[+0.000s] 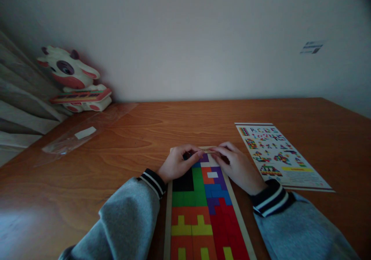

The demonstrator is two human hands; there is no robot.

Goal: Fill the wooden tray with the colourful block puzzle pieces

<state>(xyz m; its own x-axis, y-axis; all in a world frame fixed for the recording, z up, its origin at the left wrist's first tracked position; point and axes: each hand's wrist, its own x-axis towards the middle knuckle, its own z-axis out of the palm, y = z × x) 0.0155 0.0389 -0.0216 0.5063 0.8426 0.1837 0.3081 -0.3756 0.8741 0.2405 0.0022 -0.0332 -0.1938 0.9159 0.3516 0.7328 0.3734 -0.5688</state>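
Observation:
A wooden-framed tray puzzle (193, 198) lies lengthwise in front of me, filled with green, orange, yellow, red, blue and purple block-shaped pieces. A black area and some white patches show among the colours. My left hand (181, 161) is over its far left corner, thumb and fingers drawn together. Opposite it, my right hand (236, 167) is at the far right corner, fingers closed towards the left fingertips. A thin tan edge shows between the two sets of fingertips; whether it is a piece or the frame, I cannot tell.
A printed sheet (278, 155) with colourful figures lies to the right. Clear plastic wrapping (69, 140) with a white label is on the left of the wooden table (174, 120). A toy cow with a keyboard (77, 80) stands at the back left by a curtain (20, 93).

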